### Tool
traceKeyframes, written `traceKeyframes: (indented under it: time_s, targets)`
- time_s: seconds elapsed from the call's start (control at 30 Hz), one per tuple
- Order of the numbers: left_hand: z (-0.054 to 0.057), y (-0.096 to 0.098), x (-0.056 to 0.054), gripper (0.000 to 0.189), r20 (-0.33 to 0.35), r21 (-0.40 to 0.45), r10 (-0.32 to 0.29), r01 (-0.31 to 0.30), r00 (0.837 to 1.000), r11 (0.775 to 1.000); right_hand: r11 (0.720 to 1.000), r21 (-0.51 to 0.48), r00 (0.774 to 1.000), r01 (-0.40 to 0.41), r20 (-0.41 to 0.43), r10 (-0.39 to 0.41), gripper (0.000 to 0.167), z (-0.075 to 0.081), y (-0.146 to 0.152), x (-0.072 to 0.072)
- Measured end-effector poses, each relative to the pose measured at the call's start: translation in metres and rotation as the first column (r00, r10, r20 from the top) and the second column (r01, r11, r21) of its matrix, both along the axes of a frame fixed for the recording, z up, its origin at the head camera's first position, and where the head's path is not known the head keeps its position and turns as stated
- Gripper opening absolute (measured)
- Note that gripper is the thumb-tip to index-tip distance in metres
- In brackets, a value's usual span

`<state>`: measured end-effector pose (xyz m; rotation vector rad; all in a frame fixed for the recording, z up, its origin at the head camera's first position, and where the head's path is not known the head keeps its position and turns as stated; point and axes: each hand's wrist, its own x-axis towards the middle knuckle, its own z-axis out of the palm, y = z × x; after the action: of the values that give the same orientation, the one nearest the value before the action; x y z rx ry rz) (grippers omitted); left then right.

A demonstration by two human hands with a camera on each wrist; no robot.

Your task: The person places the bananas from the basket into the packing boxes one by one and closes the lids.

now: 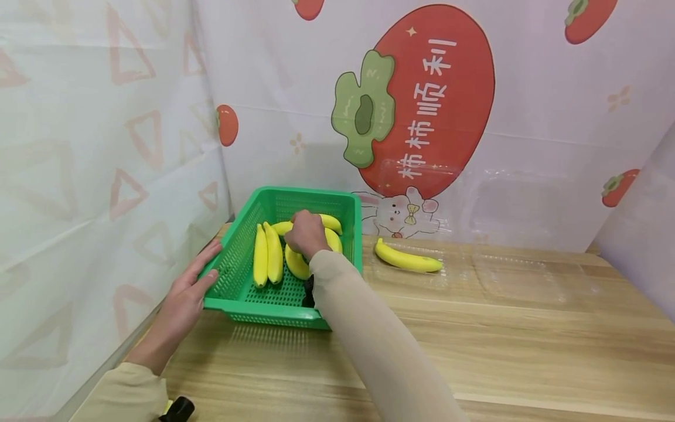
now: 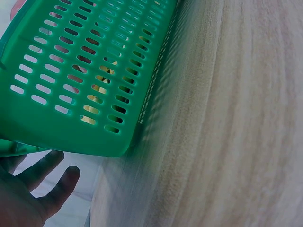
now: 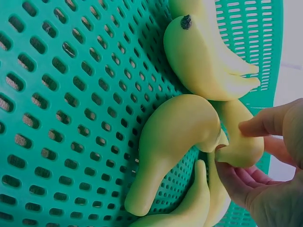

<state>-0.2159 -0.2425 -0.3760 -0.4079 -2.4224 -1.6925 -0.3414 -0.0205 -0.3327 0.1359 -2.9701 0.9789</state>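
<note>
A green plastic basket (image 1: 263, 310) with slotted walls holds several yellow bananas. My right hand (image 1: 308, 233) reaches down into it. In the right wrist view, thumb and fingers pinch a banana (image 3: 232, 116) near the basket's far end. Other bananas lie close by, including a curved banana (image 3: 165, 142) beside the held one. Two bananas (image 1: 273, 255) lie side by side at the basket's left. At the left rim, my left hand (image 1: 181, 293) rests with straight fingers against the basket's side; the left wrist view shows its fingers spread below the corner.
One banana (image 1: 408, 259) lies right of the basket in a clear plastic container. Another clear container (image 1: 522, 275) stands farther right, with its raised lid (image 1: 519, 202) against the back wall. A printed cloth (image 1: 105, 146) hangs close along the left side of the wooden table (image 1: 474, 357).
</note>
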Motion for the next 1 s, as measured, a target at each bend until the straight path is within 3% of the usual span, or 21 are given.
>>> traceKeyframes:
  time_s: [0.2, 0.47, 1.0]
  targets:
    - [0.001, 0.001, -0.001, 0.054, 0.000, 0.004, -0.002, 0.002, 1.000, 1.000, 0.999, -0.046, 1.000, -0.006, -0.019, 0.005, 0.041, 0.002, 0.001, -0.002]
    - [0.001, 0.001, -0.001, 0.054, -0.005, 0.020, -0.009, 0.009, 1.000, 1.000, 0.991, -0.120, 0.995, 0.060, -0.069, -0.068, 0.037, 0.003, 0.000, -0.002]
    - [0.000, 0.000, -0.001, 0.053, -0.017, 0.033, -0.016, 0.017, 1.000, 0.999, 0.943, -0.325, 0.967, 0.067, -0.213, -0.142, 0.039, 0.010, 0.001, 0.005]
